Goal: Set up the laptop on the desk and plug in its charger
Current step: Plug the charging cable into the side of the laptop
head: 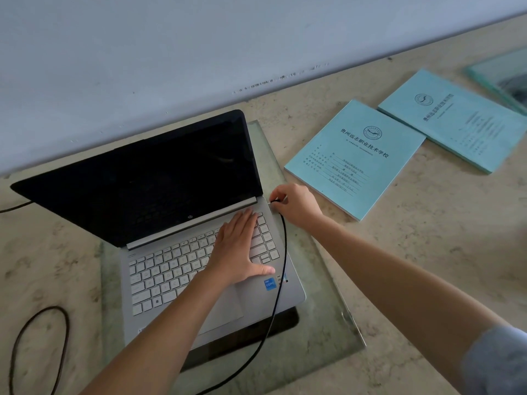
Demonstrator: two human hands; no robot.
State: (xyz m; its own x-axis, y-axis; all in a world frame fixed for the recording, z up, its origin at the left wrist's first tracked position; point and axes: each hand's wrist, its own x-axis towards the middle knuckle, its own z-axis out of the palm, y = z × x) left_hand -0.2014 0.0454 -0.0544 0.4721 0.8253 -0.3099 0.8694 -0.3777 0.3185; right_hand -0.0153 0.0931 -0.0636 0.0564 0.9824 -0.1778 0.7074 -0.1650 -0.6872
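My right hand [296, 205] pinches the charger plug [274, 200], pointing left at the right side of the laptop [148, 181] by the tabletop's [413, 238] far edge. My left hand [242, 249] lies flat on its keyboard [159, 275].

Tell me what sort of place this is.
Likely a study or office desk, perhaps school-related: an open laptop on a glass pane over a marbled desktop, plus a near blue booklet and far blue booklet, both bearing a printed crest.
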